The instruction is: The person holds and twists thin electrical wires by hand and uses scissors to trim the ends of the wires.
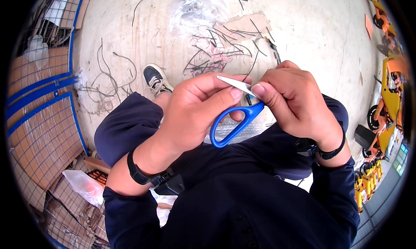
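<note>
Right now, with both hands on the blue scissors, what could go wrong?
1. The right hand pinches near the bare blade, and the left hand's thumb lies close to it too; a slip may cut a finger.
2. The scissors are held over the lap; if dropped, the point could hit a leg.
3. Cut ties litter the floor near the shoe; a foot may slip on them.

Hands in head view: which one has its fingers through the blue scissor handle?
The left hand: its fingers pass through the blue plastic loop of the blue-handled scissors. The right hand only pinches near the silver blade.
</note>
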A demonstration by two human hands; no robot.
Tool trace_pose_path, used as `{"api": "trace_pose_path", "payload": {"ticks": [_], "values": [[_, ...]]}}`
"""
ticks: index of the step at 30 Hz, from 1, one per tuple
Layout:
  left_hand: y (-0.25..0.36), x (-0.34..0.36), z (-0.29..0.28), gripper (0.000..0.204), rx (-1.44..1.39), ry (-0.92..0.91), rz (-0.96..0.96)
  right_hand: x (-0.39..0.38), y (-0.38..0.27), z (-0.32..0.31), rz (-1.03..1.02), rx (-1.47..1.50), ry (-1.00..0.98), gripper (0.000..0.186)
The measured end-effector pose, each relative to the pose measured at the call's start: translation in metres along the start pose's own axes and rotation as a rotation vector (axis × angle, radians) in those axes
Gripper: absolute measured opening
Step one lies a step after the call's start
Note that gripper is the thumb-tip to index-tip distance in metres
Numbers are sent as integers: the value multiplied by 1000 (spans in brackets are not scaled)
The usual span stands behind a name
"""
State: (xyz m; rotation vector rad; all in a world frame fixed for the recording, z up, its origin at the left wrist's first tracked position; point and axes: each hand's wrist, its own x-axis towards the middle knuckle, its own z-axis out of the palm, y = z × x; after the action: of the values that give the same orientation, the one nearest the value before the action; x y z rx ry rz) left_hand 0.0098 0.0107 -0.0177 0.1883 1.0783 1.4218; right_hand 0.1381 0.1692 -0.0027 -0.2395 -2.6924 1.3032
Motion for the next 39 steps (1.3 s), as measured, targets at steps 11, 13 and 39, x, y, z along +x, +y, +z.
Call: {"api": "trace_pose_path", "payload": {"ticks": [11, 13, 39], "values": [[3, -3, -3, 21, 10, -17, 22, 0, 1, -4, -9, -65, 0, 14], [0, -4, -4, 22, 97, 26, 82, 0, 4, -10, 55, -109, 36, 15], [4, -7, 0, 22, 138, -6, 145, -3, -7, -4, 29, 103, -34, 23]]}}
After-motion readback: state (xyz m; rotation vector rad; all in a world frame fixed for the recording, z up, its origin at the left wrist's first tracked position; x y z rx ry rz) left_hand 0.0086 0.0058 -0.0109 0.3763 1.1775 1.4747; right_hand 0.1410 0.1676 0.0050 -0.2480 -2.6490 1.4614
